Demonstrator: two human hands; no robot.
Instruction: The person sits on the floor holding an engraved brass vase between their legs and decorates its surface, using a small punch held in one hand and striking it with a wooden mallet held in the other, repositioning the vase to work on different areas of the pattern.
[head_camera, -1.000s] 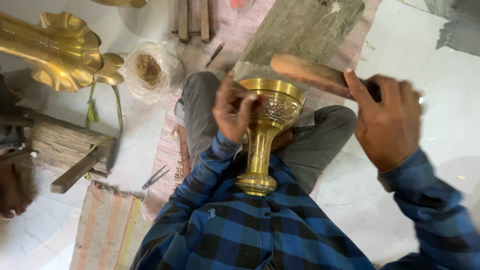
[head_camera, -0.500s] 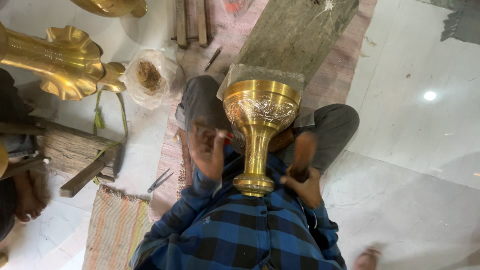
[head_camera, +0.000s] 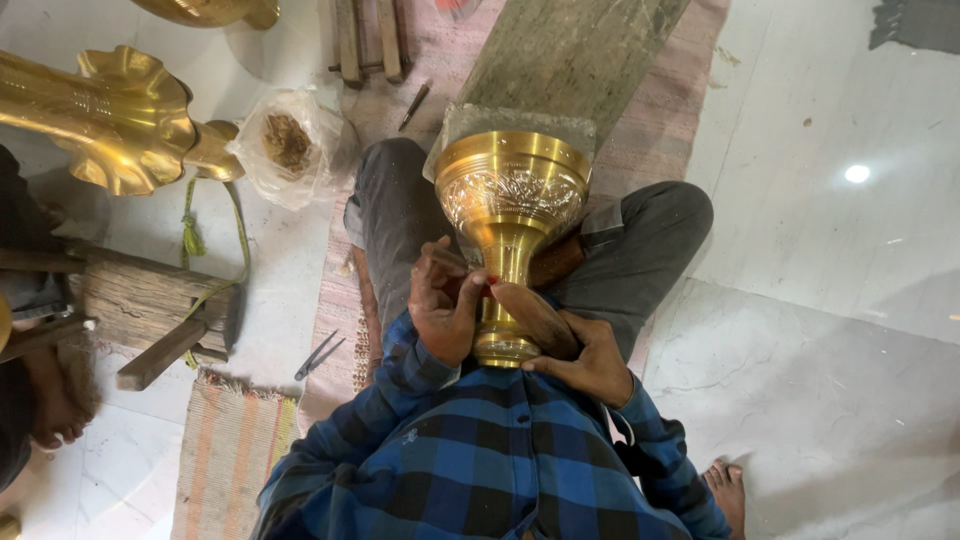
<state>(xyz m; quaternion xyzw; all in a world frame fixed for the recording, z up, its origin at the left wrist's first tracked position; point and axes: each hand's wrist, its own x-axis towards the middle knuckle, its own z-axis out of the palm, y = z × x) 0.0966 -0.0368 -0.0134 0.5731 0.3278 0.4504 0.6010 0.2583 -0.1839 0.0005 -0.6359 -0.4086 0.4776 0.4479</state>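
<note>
A tall brass goblet-shaped vessel (head_camera: 512, 190) with an engraved band lies in my lap, its bowl leaning on a grey wooden beam (head_camera: 575, 55). My left hand (head_camera: 445, 305) is wrapped around the narrow stem from the left, and something small and red shows at its fingertips. My right hand (head_camera: 570, 340) grips the stem and the round foot from the right. A brown wooden piece (head_camera: 555, 262) rests on my thigh just behind the stem. My blue checked sleeves fill the bottom of the view.
A large fluted brass piece (head_camera: 125, 120) lies at the left, beside a plastic bag of brown material (head_camera: 285, 145). A rough wooden block (head_camera: 150, 300), metal tweezers (head_camera: 320, 352), a striped mat (head_camera: 225, 450) and another person's foot (head_camera: 55, 410) are on the left floor.
A second ago my right hand held a wooden mallet raised over the vessel's rim. Both hands then dropped, and now they clasp the stem and foot; the mallet has left my hand.
</note>
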